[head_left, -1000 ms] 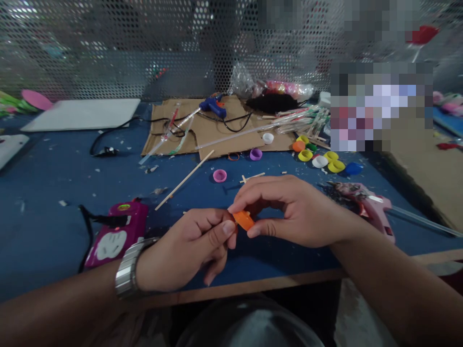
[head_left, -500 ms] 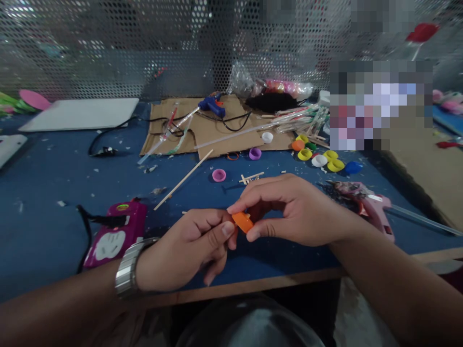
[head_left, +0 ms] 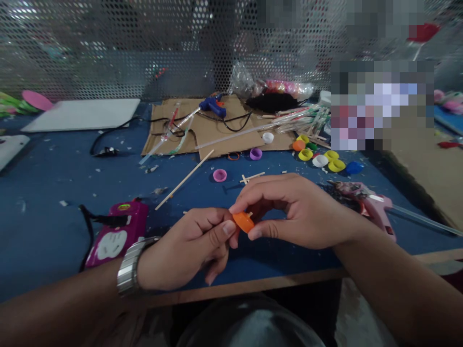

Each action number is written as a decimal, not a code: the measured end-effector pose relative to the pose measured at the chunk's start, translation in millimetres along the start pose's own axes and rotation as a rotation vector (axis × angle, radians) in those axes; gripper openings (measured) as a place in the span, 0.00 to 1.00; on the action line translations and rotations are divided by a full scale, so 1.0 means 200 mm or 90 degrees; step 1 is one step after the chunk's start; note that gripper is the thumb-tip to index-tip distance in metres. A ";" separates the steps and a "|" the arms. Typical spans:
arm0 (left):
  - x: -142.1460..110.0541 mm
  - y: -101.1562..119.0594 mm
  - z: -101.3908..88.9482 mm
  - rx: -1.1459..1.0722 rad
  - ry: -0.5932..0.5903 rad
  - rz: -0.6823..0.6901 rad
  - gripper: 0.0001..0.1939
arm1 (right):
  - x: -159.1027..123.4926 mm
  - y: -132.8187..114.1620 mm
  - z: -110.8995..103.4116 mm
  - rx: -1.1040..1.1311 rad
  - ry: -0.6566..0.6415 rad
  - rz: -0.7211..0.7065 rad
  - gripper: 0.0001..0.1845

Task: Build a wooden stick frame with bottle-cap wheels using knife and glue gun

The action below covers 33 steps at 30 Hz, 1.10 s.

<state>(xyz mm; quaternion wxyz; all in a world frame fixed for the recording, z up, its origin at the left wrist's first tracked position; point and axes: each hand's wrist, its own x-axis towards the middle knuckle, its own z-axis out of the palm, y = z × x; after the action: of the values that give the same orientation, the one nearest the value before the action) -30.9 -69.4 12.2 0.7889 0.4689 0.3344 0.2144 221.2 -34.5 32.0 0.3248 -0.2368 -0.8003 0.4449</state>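
An orange bottle cap (head_left: 244, 222) is held on edge between my two hands, above the near part of the table. A short wooden stick end (head_left: 250, 215) pokes out of its right side. My right hand (head_left: 292, 209) grips the cap's rim, fingertips at the top and thumb at the bottom. My left hand (head_left: 191, 246) is closed in a pinch at the cap's left side, thumb against its edge; whether it also holds the stick is hidden. Just beyond the hands lie small wooden stick pieces (head_left: 255, 177) and a pink cap (head_left: 220, 175).
A long wooden stick (head_left: 184, 180) lies left of centre, near a magenta device (head_left: 117, 231). To the right rests a pink glue gun (head_left: 372, 205). A blue glue gun (head_left: 213, 106) sits on cardboard (head_left: 231, 135). Several coloured caps (head_left: 336, 166) lie at the back right.
The cap has turned slightly, and its stick end shows a bit more clearly. Both hands keep their grip; the view has shifted a little.
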 end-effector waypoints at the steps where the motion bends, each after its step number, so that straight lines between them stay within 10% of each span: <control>1: 0.00 0.00 0.00 -0.005 0.000 -0.003 0.29 | 0.00 0.00 -0.01 -0.008 -0.004 -0.010 0.15; 14: 0.00 0.00 -0.01 0.028 0.007 -0.018 0.30 | 0.00 -0.04 -0.01 0.050 -0.006 0.097 0.13; 33: -0.01 -0.02 0.01 0.060 0.008 0.018 0.27 | 0.02 -0.02 0.02 -0.023 -0.024 -0.013 0.09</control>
<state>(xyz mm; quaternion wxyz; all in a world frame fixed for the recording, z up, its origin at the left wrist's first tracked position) -31.5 -74.0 10.3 0.7606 0.5090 0.3426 0.2124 215.1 -36.2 34.7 0.3095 -0.2261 -0.8164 0.4319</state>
